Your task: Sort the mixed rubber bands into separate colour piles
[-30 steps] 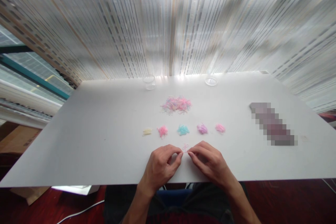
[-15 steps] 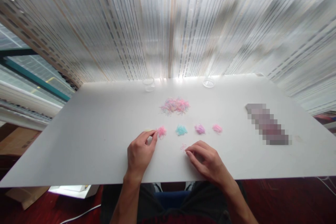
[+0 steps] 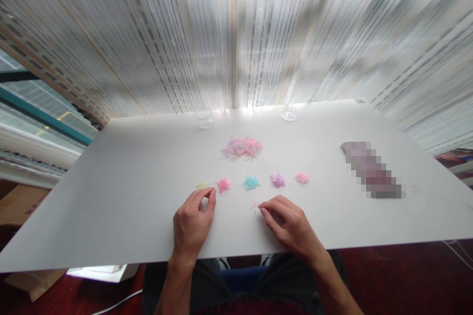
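My left hand (image 3: 194,219) is pinched, thumb and forefinger tips together, just in front of a bright pink pile of rubber bands (image 3: 222,185). Whether something tiny sits in that pinch cannot be made out. A small pale yellow pile (image 3: 202,185) lies just beyond its knuckles. My right hand (image 3: 288,221) has thumb and forefinger brought close at a few loose pink rubber bands (image 3: 254,205); what its tips hold is too small to see. Further right in the row are a teal pile (image 3: 252,181), a purple pile (image 3: 278,179) and a light pink pile (image 3: 302,178).
A larger mixed-colour heap of rubber bands (image 3: 242,148) lies behind the row on the white table (image 3: 111,197). Two clear round containers (image 3: 204,119) (image 3: 289,115) stand at the back edge before the blinds. A pixelated object (image 3: 371,170) lies at right.
My left hand has drawn back slightly from the bright pink pile, uncovering more of the yellow pile. My right hand stays by the loose pink bands. The view has shifted a little.
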Tool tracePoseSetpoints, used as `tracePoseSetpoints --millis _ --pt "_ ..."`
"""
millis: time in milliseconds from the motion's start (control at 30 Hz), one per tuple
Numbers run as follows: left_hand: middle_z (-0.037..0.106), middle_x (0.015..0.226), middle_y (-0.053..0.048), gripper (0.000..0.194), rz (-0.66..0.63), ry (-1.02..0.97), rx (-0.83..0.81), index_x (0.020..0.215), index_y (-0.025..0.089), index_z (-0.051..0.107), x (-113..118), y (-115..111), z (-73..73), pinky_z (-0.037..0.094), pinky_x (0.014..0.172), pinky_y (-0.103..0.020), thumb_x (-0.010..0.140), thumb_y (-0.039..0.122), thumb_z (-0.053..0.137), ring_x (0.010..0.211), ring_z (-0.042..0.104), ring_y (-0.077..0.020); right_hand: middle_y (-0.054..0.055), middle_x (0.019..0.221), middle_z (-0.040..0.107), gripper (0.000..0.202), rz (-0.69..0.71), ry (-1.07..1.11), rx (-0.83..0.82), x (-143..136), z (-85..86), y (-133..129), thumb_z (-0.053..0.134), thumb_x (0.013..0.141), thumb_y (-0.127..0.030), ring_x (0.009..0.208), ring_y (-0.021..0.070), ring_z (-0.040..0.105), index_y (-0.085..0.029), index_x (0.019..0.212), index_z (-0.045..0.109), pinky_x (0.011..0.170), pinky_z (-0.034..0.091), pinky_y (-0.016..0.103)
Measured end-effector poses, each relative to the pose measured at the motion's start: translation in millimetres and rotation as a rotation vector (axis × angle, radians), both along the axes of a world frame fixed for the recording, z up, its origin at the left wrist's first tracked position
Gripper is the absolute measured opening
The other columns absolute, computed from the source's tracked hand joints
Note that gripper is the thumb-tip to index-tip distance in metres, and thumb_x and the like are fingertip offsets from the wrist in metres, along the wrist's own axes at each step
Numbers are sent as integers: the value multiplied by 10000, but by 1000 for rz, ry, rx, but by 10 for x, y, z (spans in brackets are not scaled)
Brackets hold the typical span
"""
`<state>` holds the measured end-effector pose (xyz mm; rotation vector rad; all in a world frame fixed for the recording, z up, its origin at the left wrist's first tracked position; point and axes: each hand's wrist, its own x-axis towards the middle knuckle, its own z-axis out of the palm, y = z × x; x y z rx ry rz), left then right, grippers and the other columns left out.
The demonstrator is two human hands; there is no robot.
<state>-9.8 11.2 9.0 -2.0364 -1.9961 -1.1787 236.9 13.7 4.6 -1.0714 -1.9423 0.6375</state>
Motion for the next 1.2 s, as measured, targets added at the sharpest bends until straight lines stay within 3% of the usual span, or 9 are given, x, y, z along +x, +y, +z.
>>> tracePoseSetpoints --millis 100,267,467,733,1200 --pt "776 873 -16 183 -108 -31 -16 989 189 755 104 -90 1 482 611 -240 1015 276 596 541 583 -115 39 868 688 168 -85 3 40 2 -15 13 567 993 -123 788 189 665 -224 1045 691 741 556 310" --pt "761 935 -14 151 -351 28 -149 1106 215 717 348 -129 -20 509 673 -257 998 268 627 749 699 -165 50 917 697 173 -150 -32 80 9 -63 32 561 979 -102 867 216 659 -222 1049 665 787 557 345" --pt "727 880 5 103 -354 155 -147 1035 258 747 486 -78 -80 466 640 -308 940 273 711 643 618 -181 58 918 674 131 -134 -108 103 -13 -93 32 593 974 -114 901 244 628 -222 1015 653 822 544 396" --pt "721 876 -7 113 -441 89 -99 985 222 729 476 -44 -112 449 661 -293 1002 202 619 663 610 -164 68 954 686 123 -102 -140 116 -6 -108 43 644 972 -156 912 250 620 -212 1078 673 828 541 404" --pt "720 917 -21 102 -517 3 -172 984 210 704 431 -58 -40 473 677 -301 996 186 606 701 631 -162 58 966 703 172 -22 -122 116 12 -126 41 656 981 -158 903 236 633 -230 1135 679 807 544 385"
